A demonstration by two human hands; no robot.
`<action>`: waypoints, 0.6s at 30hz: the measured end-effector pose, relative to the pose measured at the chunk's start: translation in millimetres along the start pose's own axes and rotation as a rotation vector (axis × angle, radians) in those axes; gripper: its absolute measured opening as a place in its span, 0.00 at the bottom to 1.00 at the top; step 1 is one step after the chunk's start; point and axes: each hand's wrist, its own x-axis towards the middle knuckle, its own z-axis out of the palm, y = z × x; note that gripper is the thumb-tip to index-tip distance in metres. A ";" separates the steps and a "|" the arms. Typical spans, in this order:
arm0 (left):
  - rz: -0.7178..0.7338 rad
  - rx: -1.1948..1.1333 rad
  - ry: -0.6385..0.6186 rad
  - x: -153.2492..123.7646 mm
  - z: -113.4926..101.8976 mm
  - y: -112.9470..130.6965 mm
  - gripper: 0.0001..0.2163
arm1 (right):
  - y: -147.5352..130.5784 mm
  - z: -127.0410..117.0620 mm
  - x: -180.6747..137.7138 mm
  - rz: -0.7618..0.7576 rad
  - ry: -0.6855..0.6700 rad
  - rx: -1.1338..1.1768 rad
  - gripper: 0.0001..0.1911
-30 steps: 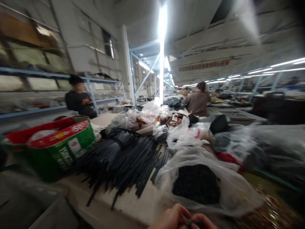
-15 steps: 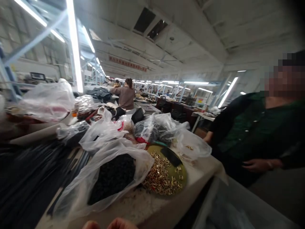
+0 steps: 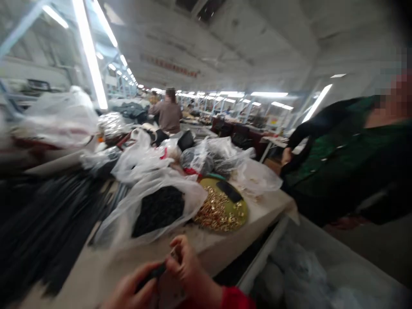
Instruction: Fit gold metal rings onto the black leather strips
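Both my hands are low in the frame over the near edge of the pale worktable (image 3: 264, 206). My left hand (image 3: 128, 289) and my right hand (image 3: 188, 268) are closed together on a small dark strip (image 3: 151, 274); a small gold-coloured piece shows at my right fingertips. Motion blur hides the detail. Just beyond them lies a clear plastic bag of black pieces (image 3: 157, 208) and a round yellow-green tray of gold metal fittings (image 3: 222, 210).
A pile of long black strips (image 3: 48, 223) covers the table's left. More plastic bags (image 3: 225, 163) crowd the back. A person in dark green (image 3: 347, 163) stands at the right. Another person (image 3: 169, 116) works farther off. A grey bin (image 3: 322, 270) sits below the table.
The view swung right, then tipped down. My hands, barely showing at the bottom edge before, are now well in view. The person at right has leaned and moved an arm.
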 end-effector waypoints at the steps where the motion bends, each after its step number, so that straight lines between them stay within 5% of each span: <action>1: -0.124 -0.130 0.051 -15.4 -0.1 2.2 0.12 | 0.4 3.9 -5.3 0.005 -0.019 -0.028 0.10; 5: -0.265 -0.467 -0.016 -37.2 2.0 11.5 0.17 | 7.0 1.5 -10.7 0.226 -0.313 0.021 0.11; 11: -0.266 -0.608 -0.030 -36.8 11.7 11.3 0.16 | 17.3 1.6 -21.2 0.114 -0.210 -0.135 0.09; 18: -0.303 -0.478 -0.082 -40.1 12.0 15.3 0.12 | 14.5 -1.2 -28.8 0.067 -0.355 -0.138 0.09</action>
